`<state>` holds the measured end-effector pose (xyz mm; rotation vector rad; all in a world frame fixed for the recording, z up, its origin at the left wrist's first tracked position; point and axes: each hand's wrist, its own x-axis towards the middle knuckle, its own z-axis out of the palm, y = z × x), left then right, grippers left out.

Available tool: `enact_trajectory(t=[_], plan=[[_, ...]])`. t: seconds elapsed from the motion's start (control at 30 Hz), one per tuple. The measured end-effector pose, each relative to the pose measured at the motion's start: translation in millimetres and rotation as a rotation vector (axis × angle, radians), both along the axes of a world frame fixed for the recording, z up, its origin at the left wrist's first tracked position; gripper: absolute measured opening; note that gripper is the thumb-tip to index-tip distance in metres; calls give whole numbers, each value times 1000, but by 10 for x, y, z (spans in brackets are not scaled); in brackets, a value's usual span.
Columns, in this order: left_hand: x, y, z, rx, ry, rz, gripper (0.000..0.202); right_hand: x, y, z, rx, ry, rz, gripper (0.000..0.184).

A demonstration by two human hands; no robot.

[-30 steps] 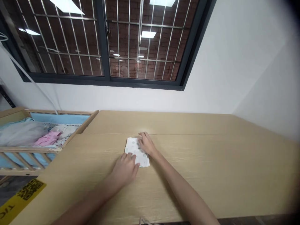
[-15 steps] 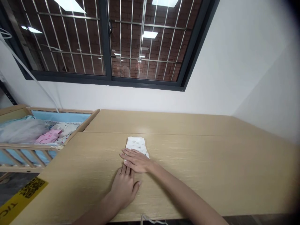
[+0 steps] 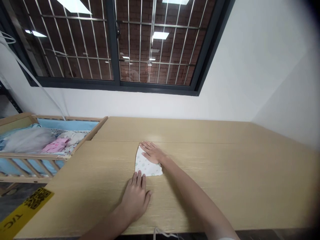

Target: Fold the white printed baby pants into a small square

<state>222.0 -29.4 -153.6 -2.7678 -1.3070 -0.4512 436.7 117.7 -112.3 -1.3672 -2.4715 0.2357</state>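
A small white cloth with a faint green print lies flat on the wooden table. My right hand rests palm down over its upper right part, fingers stretched out toward the far edge of the cloth. The lower left corner of the cloth is under or against the fingertips of my left hand, which lies flat with its thumb apart. Part of the cloth is hidden beneath the right hand.
To the left stands a wooden crib with blue lining, pink clothing and white netting. A yellow label is stuck at the table's near left corner. A white cable hangs at the front edge. Behind is a barred window.
My right hand has moved away from my left hand to the far part of the cloth. The cloth now shows a wider, green-printed face. My left hand has barely moved.
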Motion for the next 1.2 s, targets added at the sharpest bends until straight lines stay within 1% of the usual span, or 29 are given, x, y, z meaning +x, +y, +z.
enact_trajectory(t=[0.1,0.17,0.3,0.37,0.4,0.47,0.53,0.57,0.63,0.7,0.73,0.77,0.8,0.83,0.9,1.0,1.03,1.1,1.2], plan=[[-46,113,27,-13,-1,-39,49,-3,3,14,43,-9,-27,60],[-111,236,65,-42,-46,-98,44,-18,-39,12,123,10,-69,58],[-250,488,157,-74,-116,-164,37,-15,-172,-37,330,155,-229,43],[-297,581,192,-71,-126,-186,32,22,-237,-61,356,285,-300,34],[-312,617,206,-70,-130,-204,30,48,-268,-63,322,367,-323,30],[-332,667,235,-65,-136,-239,27,113,-334,-34,164,537,-313,24],[-340,697,272,-60,-142,-275,28,193,-417,44,-76,639,-218,20],[-342,709,295,-79,-161,-296,28,237,-466,97,-195,646,-154,22],[-342,735,346,-160,-229,-325,27,327,-572,214,-383,584,-36,32],[-340,781,394,-253,-306,-325,25,409,-672,316,-493,492,24,57],[-338,814,414,-288,-335,-314,24,442,-713,354,-519,456,32,72],[-334,857,432,-308,-358,-294,23,468,-746,382,-534,430,30,82],[-328,907,445,-323,-380,-272,23,486,-769,401,-541,418,20,87],[-317,964,457,-342,-411,-249,25,496,-781,413,-537,420,7,86],[-282,1088,473,-381,-487,-206,30,494,-778,419,-505,459,-1,73],[-204,1262,487,-434,-604,-184,38,460,-724,405,-462,580,53,43],[-177,1309,488,-451,-643,-181,41,446,-699,393,-454,627,67,38],[-135,1381,479,-487,-716,-176,47,418,-646,352,-439,722,57,37],[-106,1455,423,-550,-795,-196,54,384,-561,243,-389,838,-19,40]])
